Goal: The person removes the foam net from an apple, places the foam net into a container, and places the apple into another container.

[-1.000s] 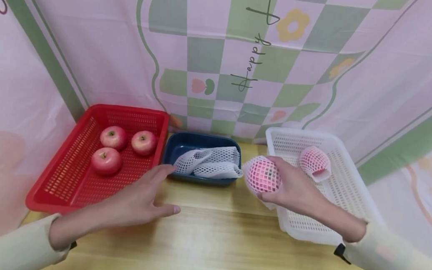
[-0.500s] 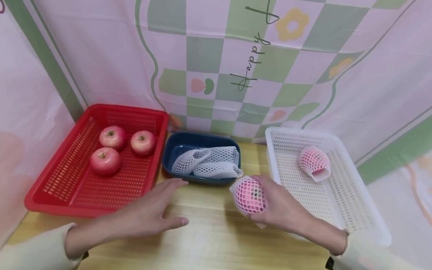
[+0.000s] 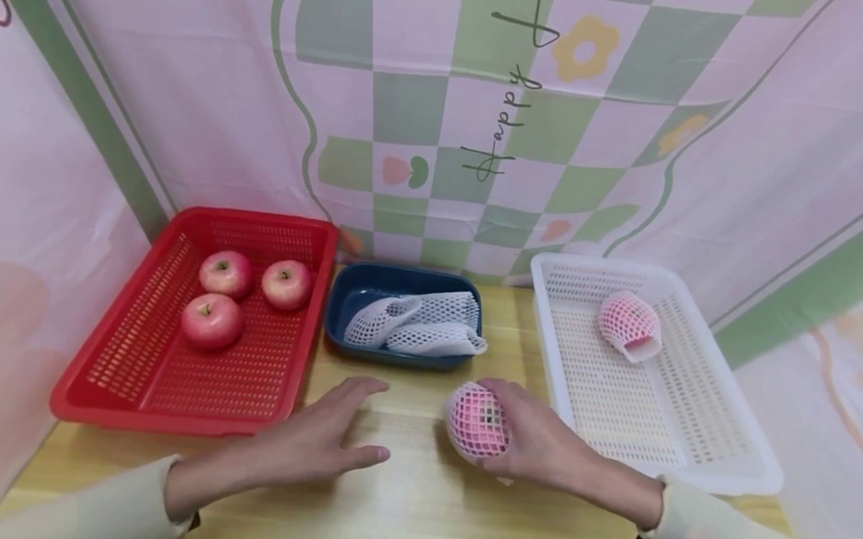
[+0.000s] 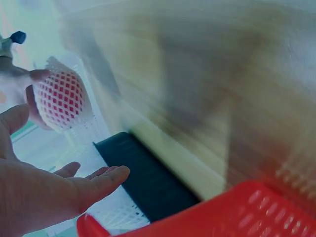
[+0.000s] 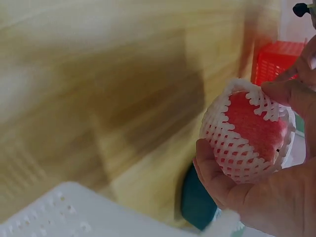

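Observation:
My right hand (image 3: 551,441) grips an apple in a white foam net (image 3: 477,423) above the table. In the right wrist view, bare red skin of the netted apple (image 5: 254,131) shows through an opening in the net, fingers and thumb on either side. Across from it, with a gap between, my left hand (image 3: 306,444) is held over the table, fingers extended and thumb apart, holding nothing. Behind the hands stands a dark blue box (image 3: 359,277) with loose white foam nets (image 3: 434,336) inside.
A red basket (image 3: 77,399) at the left bears three bare apples (image 3: 212,322). At the right, a white basket (image 3: 732,478) contains another netted apple (image 3: 629,325). A printed curtain (image 3: 413,109) hangs behind the wooden table (image 3: 415,510).
My right hand has carried the netted apple from the white basket's left edge leftward and toward me. My left hand has moved right and nearer, away from the blue box.

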`<act>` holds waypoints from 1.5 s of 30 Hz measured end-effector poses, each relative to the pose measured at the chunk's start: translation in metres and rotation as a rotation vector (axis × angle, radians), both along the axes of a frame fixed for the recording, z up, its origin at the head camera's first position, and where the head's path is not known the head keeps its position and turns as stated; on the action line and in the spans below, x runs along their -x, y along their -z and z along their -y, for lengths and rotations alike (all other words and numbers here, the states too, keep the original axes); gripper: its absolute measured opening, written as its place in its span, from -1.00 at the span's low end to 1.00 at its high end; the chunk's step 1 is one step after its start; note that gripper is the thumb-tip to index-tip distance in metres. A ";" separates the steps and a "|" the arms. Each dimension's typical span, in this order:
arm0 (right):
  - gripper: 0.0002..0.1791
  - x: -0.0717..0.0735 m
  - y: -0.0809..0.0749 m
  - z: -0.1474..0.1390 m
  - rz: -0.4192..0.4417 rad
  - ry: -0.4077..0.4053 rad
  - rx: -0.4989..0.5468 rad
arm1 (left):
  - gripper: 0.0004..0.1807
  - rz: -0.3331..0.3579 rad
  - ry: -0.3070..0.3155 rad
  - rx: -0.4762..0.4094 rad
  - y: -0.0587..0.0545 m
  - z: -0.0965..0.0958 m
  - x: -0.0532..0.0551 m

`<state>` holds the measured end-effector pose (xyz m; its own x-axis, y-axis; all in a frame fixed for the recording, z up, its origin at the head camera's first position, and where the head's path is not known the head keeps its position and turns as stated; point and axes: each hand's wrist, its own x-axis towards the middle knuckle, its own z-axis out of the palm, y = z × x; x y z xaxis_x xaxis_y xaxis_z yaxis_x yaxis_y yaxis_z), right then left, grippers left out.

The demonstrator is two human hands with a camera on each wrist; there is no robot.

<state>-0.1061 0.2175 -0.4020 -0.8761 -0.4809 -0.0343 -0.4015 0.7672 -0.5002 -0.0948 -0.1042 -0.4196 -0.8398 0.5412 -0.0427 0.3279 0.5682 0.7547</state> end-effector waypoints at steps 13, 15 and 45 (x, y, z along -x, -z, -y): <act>0.12 -0.009 0.019 0.008 0.022 -0.031 0.000 | -0.19 0.117 0.011 -0.051 0.019 -0.013 0.006; 0.13 -0.010 0.021 0.009 0.029 -0.031 -0.003 | -0.22 0.128 0.016 -0.056 0.021 -0.015 0.006; 0.13 -0.014 0.025 0.017 0.110 -0.056 -0.019 | -0.69 0.244 0.028 -0.318 0.050 -0.050 0.017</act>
<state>-0.0921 0.2003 -0.4275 -0.8383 -0.5274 -0.1385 -0.3876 0.7550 -0.5290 -0.1117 -0.0545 -0.4692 -0.8106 0.5819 -0.0659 0.1287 0.2868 0.9493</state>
